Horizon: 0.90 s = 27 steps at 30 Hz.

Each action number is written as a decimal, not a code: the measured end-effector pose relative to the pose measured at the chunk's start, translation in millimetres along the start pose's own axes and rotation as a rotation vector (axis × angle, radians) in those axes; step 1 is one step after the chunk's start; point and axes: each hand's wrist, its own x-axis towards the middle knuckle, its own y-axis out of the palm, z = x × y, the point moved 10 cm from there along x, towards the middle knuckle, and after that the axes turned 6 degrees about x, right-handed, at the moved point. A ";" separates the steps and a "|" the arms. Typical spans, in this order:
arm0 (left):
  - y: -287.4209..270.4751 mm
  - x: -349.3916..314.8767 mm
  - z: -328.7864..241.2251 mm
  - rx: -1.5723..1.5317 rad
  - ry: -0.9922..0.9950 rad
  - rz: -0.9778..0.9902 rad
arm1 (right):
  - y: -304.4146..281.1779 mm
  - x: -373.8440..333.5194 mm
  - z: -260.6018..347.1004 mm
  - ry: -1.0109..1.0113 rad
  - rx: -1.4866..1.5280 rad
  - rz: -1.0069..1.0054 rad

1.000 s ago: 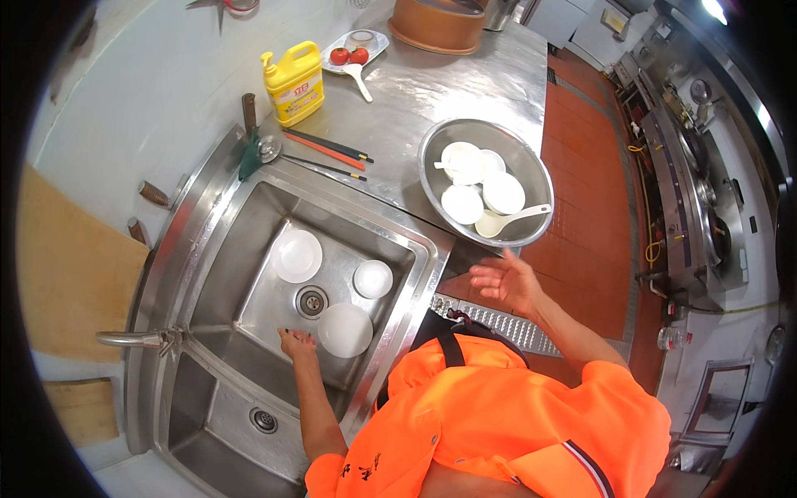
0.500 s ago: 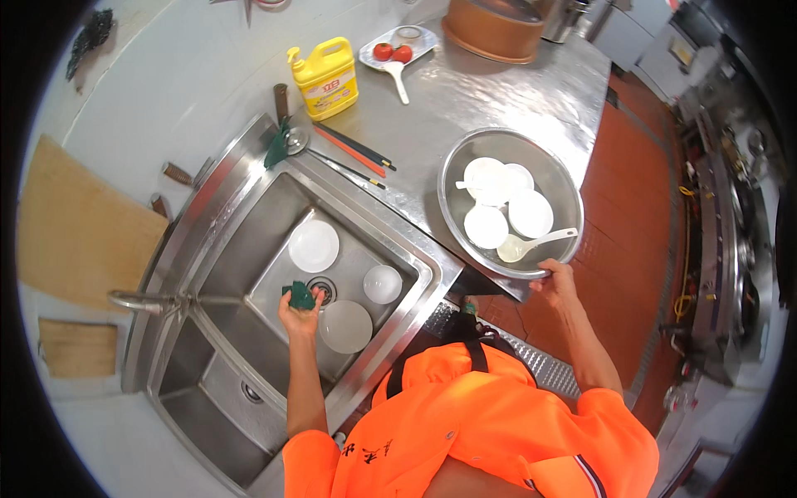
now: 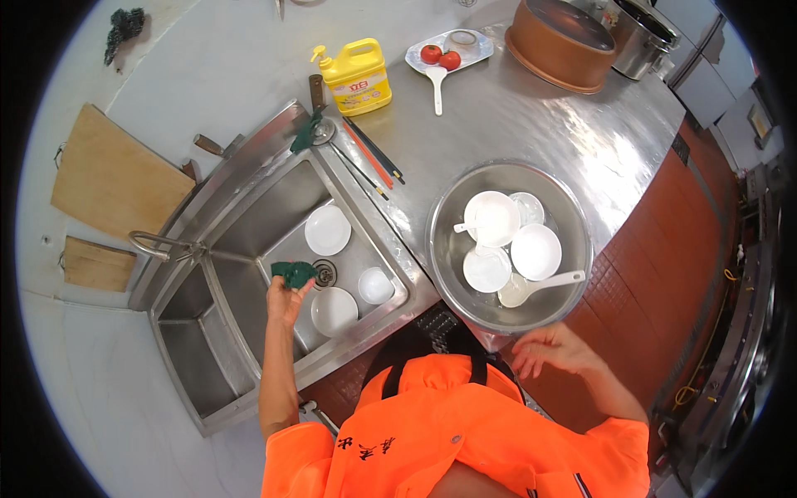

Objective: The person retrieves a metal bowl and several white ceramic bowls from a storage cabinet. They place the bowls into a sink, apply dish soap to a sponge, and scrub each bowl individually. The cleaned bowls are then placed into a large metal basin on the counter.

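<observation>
Over the sink basin (image 3: 278,195), my left hand (image 3: 286,300) grips a dark green scouring pad (image 3: 295,275). Beneath and beside it in the basin lie a white plate (image 3: 328,231), a second white dish (image 3: 334,312) and a small white bowl (image 3: 376,286), around the drain (image 3: 325,273). My right hand (image 3: 554,349) is just off the near rim of a large steel basin (image 3: 440,274), its fingers loosely apart and holding nothing. Several white bowls (image 3: 536,252) and a white ladle (image 3: 544,286) sit inside that basin, which rests at the counter's near edge.
Behind the sink stand a yellow detergent jug (image 3: 357,79) and chopsticks (image 3: 369,153). Farther back are a tray (image 3: 475,56) with two tomatoes, a white rice paddle (image 3: 437,90) and a copper-coloured pot (image 3: 558,50). A faucet (image 3: 158,245) rises by the sink's left side.
My right hand has let go of the steel basin's rim. The basin now sits nearer to me on the counter. My left hand still holds the scouring pad; the whole view has shifted.
</observation>
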 end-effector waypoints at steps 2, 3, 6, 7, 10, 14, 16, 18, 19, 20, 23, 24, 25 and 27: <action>-33.3 31.1 7.2 -0.070 0.035 -0.013 | -5.6 14.5 49.4 -0.145 -0.012 -0.047; -29.1 33.9 8.1 -0.160 -0.024 -0.050 | -9.5 24.9 75.8 -0.231 -0.057 -0.083; -13.4 56.8 -1.5 -0.243 -0.042 0.020 | -9.4 57.1 153.8 -0.489 -0.220 -0.200; -24.6 78.2 -2.1 -0.310 -0.046 0.040 | -5.2 72.3 175.5 -0.522 -0.217 -0.215; 43.5 69.0 -28.3 -0.333 -0.032 0.062 | 4.0 123.0 228.4 -0.647 -0.356 -0.335; 80.6 53.0 -77.0 -0.229 0.185 0.315 | -3.5 204.3 307.3 -0.836 -0.923 -0.580; 54.8 74.9 -38.0 -0.222 -0.043 0.176 | -13.4 247.6 340.3 -0.858 -1.077 -0.690; 69.8 54.1 -54.0 0.060 0.222 0.434 | -14.3 283.7 374.0 -0.869 -1.228 -0.802; 60.2 52.4 -58.5 0.022 0.260 0.424 | -11.4 304.2 387.9 -0.857 -1.280 -0.818; 55.7 53.0 -63.3 -0.019 0.296 0.425 | -12.8 321.3 400.8 -0.896 -1.310 -0.825; 45.6 61.8 -53.8 -0.149 0.182 0.435 | 4.3 352.8 440.4 -1.079 -1.395 -0.870; 43.7 64.8 -45.2 -0.198 0.106 0.440 | 14.3 358.4 451.5 -1.151 -1.425 -0.887; 42.8 58.4 -46.4 -0.075 0.170 0.481 | 18.6 369.3 458.4 -1.127 -1.471 -0.875; 40.8 57.5 -53.6 -0.121 0.188 0.474 | 30.0 389.4 467.7 -1.078 -1.560 -0.838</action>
